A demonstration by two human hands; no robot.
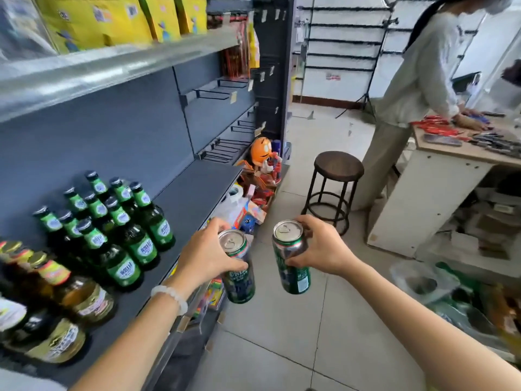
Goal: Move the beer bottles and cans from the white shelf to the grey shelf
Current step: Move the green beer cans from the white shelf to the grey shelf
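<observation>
Two green cans are in my grip, one per hand. My left hand [207, 256] wraps the left can [238, 266] from its side near the top, fingers closed round it, a pale bead bracelet [170, 298] on that wrist. My right hand [318, 246] clasps the right can [291, 256] the same way, thumb low on the label and fingers curled over the rim. Both cans stand roughly upright in the air, near each other but apart, just off the front edge of the grey shelf [194, 204] — their pull tabs lie flat, tops sealed.

On that shelf stands a cluster of green bottles [124, 221] with dark caps, packed close together. Nearer to me sit several amber bottles [81, 297] with gold and red foil at the necks; what is in them I cannot tell beyond the brownish glass. Up on the shelf above, yellow bags [118, 18] stand in a row.

Across the tiled floor [296, 334] there is a round dark stool [337, 182], and beyond it another person [417, 80] leans over a counter [439, 176] strewn with small tools.
</observation>
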